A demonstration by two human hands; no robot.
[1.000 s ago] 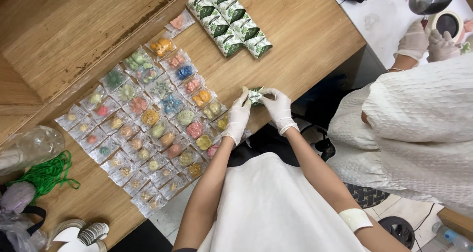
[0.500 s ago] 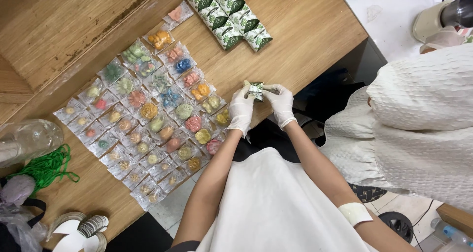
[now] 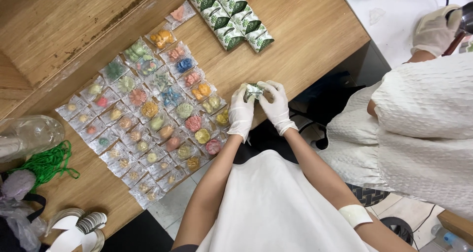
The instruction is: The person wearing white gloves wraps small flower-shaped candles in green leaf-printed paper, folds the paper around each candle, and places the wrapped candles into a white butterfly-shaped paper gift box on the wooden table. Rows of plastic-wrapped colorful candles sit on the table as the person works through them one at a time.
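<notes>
- Wooden table lies under your gloved hands, near its front edge.
- Your left hand and right hand pinch a small green-and-white packet between their fingertips.
- Rows of bagged coloured pieces lie just left.

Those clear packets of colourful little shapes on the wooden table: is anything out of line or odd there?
Mostly neat diagonal rows of clear plastic packets. One pink-filled packet lies alone beyond the top end, apart from the rest. The bottom packets slightly overhang the wooden table edge. Nothing looks spilled or torn.
</notes>
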